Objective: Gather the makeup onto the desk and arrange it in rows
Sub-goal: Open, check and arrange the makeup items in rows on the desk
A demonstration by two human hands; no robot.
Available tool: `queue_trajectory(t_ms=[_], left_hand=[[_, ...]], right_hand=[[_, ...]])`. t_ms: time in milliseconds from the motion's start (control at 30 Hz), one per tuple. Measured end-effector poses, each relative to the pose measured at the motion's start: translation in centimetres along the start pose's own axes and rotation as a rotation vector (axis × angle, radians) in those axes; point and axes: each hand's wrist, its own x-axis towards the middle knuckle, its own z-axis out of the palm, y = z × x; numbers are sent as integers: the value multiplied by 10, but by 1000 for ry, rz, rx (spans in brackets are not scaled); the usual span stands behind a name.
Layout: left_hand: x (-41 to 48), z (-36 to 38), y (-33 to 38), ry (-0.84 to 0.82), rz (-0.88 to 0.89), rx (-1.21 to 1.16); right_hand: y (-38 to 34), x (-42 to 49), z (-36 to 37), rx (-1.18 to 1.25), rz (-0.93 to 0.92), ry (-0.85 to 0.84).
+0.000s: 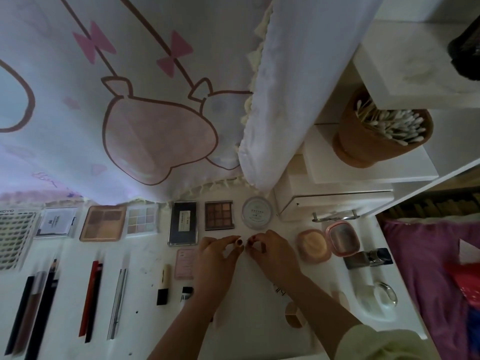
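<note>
"Along the far edge of the desk (145,258) the flat pieces already stood in a row: lash tray (15,235), white case (57,220), tan palette (103,223), pastel palette (141,220), dark palette (183,223), brown palette (219,215) and round jar (256,212), side by side under the curtain (155,126) hem."

"And nearer the person?"

"A second row had been started: dark pencils (33,302) at the left, then a red pencil (91,297), a silver pen (117,302) and a cream tube (163,284) with a black cap, all lying lengthwise with gaps between. I'd have called the job well past half."

"So what was left?"

"The right end, I judged. Two pink compacts (313,245) overlapped near a dark-and-silver tube (368,258) lying crosswise (none of it lined up with either row). A pink card (185,263) lay just beside the left hand (215,258), partly hidden by it."

"And the hands themselves?"

"That one and the right hand (272,253) met mid-desk, just in front of the brown palette. Fingers were curled, each thumb and forefinger drawn tip to tip, the two pinches almost touching. Whether anything small was caught between them I couldn't tell; it was too tiny and too dim."
</note>
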Motion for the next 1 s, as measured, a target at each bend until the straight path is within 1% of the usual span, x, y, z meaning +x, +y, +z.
queue_trajectory(t_ms=[300,600,900,1000], left_hand=[[2,-2,2,-15,-10,4],[4,-4,1,-22,-13,9],[0,-11,4,-29,-24,-26],[-7,-19,4,-2,-21,-9]], right_hand=[[-1,1,1,-40,1,-2],[-4,3,1,-29,4,5],[-4,0,-4,-16,48,21],[-5,-7,-9,3,46,38]])
